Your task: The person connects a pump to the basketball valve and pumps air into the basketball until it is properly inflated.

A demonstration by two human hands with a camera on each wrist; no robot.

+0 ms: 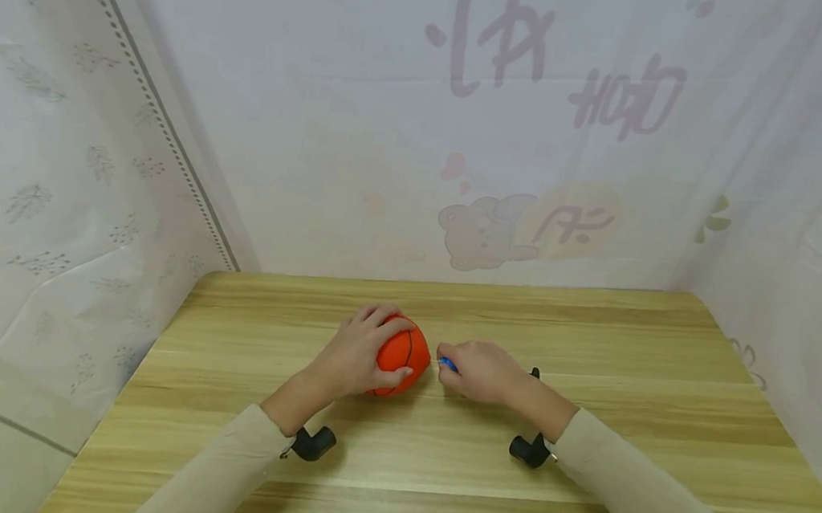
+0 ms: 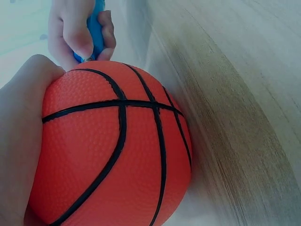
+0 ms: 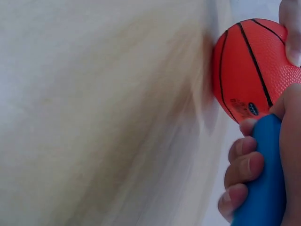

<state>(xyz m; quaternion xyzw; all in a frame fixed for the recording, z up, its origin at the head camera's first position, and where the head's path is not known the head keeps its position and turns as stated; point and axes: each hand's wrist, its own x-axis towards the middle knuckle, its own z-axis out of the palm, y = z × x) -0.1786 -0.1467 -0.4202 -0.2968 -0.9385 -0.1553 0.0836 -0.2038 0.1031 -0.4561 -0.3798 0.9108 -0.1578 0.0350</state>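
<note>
A small orange-red toy basketball [image 1: 397, 356] with black seams rests on the wooden table. My left hand [image 1: 357, 353] grips it from the left, fingers over the far side and thumb on the near side. To its right, my right hand [image 1: 482, 372] holds a blue-handled tool [image 3: 262, 174] with the fingers curled round the handle. A thin, pale tip projects from the tool toward the ball's right side. Whether that tip enters the ball cannot be told. In the left wrist view, the blue handle [image 2: 97, 33] stands just beyond the ball [image 2: 108, 141]. Most of the handle is hidden in the head view.
The light wood table [image 1: 424, 459] runs back to a printed curtain [image 1: 363, 124], with more curtain at both sides. Black wrist camera mounts [image 1: 314, 444] jut out by both forearms, over the table.
</note>
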